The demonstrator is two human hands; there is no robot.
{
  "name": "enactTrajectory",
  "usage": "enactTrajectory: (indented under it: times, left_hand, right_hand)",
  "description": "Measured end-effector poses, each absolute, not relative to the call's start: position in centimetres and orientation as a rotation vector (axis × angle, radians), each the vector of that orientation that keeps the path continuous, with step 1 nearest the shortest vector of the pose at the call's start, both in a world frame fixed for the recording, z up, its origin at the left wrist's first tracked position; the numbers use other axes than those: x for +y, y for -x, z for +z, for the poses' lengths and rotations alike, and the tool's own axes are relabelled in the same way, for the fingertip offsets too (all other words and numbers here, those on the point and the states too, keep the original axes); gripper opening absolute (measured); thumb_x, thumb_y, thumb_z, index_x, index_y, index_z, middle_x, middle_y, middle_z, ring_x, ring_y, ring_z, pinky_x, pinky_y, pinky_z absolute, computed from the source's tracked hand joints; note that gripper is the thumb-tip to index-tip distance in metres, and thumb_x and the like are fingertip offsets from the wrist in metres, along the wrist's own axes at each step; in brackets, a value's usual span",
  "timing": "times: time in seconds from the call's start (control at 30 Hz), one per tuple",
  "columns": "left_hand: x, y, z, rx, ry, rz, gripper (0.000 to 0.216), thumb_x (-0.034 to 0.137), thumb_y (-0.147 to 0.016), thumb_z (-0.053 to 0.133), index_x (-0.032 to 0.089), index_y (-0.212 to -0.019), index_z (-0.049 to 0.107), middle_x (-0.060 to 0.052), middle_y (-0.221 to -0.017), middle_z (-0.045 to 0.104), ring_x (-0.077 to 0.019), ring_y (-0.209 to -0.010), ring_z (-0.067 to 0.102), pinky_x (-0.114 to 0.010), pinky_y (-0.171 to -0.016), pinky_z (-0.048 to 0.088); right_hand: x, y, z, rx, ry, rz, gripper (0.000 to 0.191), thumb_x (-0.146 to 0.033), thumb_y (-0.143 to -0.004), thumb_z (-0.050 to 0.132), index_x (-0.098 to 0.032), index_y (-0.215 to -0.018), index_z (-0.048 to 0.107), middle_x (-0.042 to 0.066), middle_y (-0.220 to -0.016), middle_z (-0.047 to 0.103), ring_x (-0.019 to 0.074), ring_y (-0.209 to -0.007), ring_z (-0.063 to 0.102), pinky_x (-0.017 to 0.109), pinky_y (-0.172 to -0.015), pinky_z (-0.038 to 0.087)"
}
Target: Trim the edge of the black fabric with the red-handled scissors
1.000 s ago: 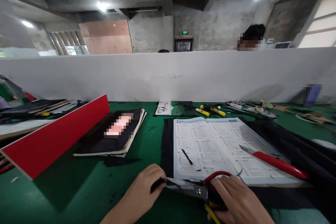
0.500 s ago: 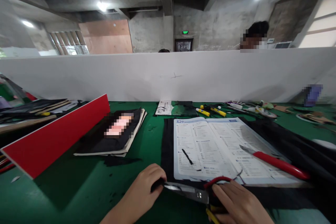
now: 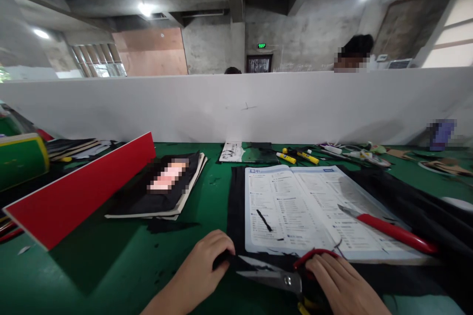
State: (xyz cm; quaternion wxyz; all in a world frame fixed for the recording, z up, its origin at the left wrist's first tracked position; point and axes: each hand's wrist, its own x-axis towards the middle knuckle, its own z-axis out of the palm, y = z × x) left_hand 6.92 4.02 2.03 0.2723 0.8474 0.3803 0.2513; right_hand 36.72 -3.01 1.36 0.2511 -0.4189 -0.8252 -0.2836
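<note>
My left hand (image 3: pixel 209 266) pinches the corner of a black cloth (image 3: pixel 235 206) at the front of the table. This cloth lies beneath an open printed book (image 3: pixel 275 206), sticking out around its edges. In my right hand (image 3: pixel 342 280) is a pair of scissors (image 3: pixel 286 280) with red and yellow handles. Their blades are spread and point left, with the tips just short of my left fingers. Across the book's right page lies a red-handled knife (image 3: pixel 395 231). A thin black scrap (image 3: pixel 263 220) rests on the left page.
Left of the cloth lie a black-covered book (image 3: pixel 148 204) and an upright red board (image 3: pixel 88 192). Yellow glue sticks (image 3: pixel 308 158) and a small picture card (image 3: pixel 231 152) sit before a white partition (image 3: pixel 185 108). A green, yellow-edged object (image 3: pixel 22 160) is at far left.
The scissors have drawn back right, away from my left fingers, and their blades have spread apart. My left hand has stayed put. A green, yellow-edged object has come into view at far left.
</note>
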Motion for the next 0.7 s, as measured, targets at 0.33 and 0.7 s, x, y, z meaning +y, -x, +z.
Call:
enactTrajectory:
  times: [0.33, 0.7]
  left_hand:
    - [4.2, -7.0, 2.3, 1.027, -2.224, 0.694, 0.039, -0.009, -0.062, 0.044, 0.021, -0.083, 0.056, 0.0, -0.092, 0.062, -0.0164, -0.089, 0.059, -0.028, -0.079, 0.045]
    - [4.0, -7.1, 2.3, 1.008, -2.211, 0.72, 0.026, -0.002, -0.075, 0.048, 0.021, -0.084, 0.057, -0.002, -0.091, 0.063, -0.0169, -0.088, 0.06, -0.028, -0.079, 0.045]
  right_hand:
    - [-3.2, -35.2, 1.2, -2.229, 1.182, -0.886, 0.03, -0.009, -0.074, 0.031, -0.018, -0.094, 0.051, 0.002, -0.075, 0.072, 0.0187, -0.066, 0.07, 0.031, -0.061, 0.052]
    - [-2.9, -35.1, 0.0, -2.211, 1.208, -0.717, 0.057, -0.047, -0.099, 0.007, -0.018, -0.095, 0.056, 0.004, -0.079, 0.071, 0.0183, -0.07, 0.068, 0.031, -0.066, 0.051]
